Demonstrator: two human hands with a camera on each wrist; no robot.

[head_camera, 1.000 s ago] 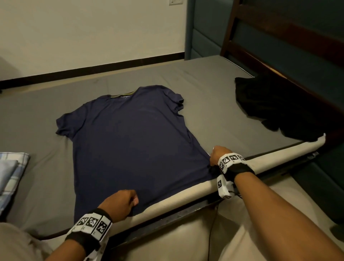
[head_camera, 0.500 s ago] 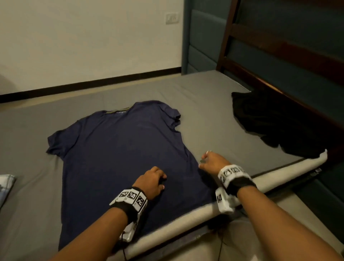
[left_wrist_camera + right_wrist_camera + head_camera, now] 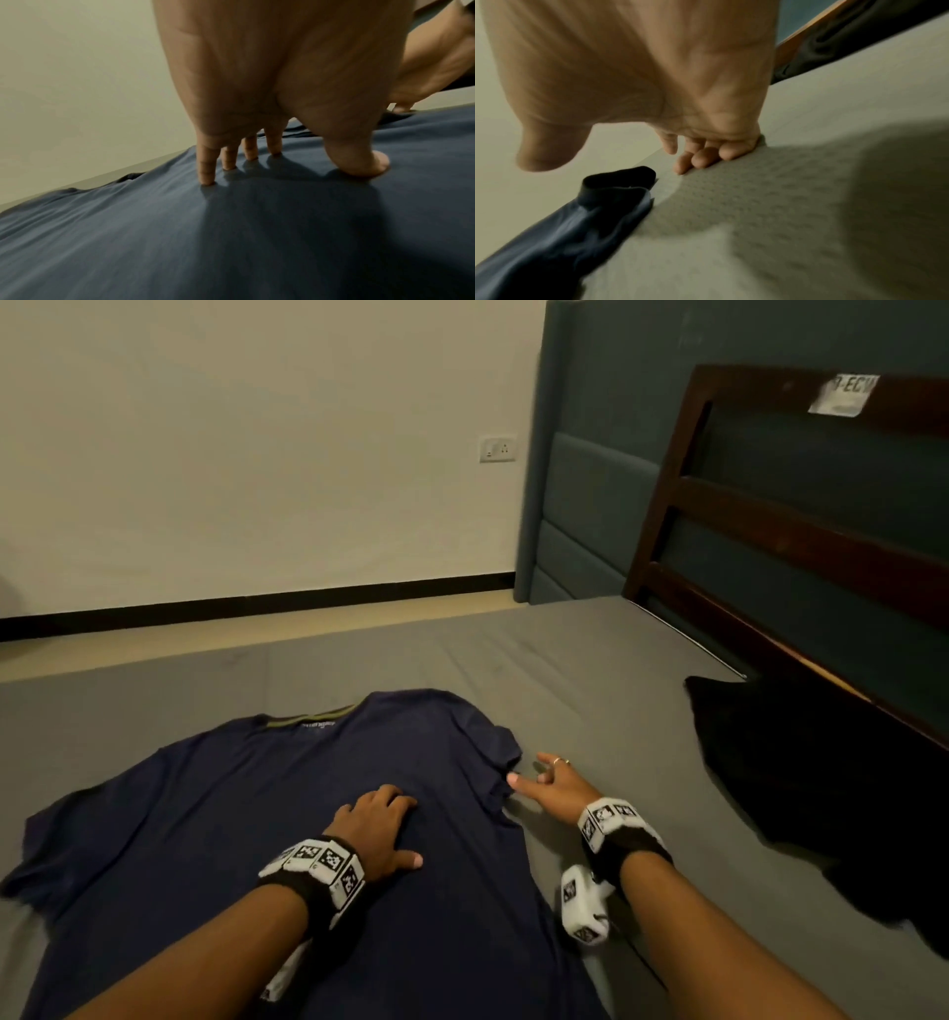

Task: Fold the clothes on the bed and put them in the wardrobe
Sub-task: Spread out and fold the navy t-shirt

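While my left hand (image 3: 377,829) is pressing spread fingertips into the navy T-shirt (image 3: 215,839) lying flat on the bed (image 3: 590,670), my right hand (image 3: 552,780) is hovering loose-fingered, holding nothing, beside the sleeve (image 3: 500,752); I am risking bunching the fabric if that pinch drags sideways.

Ahead of me a white sticker (image 3: 842,395) on the dark wooden bed frame (image 3: 770,526) reads partly "ECW", its first characters blurred. The neck label (image 3: 317,724) inside my navy T-shirt (image 3: 215,814) bears print too small to read.
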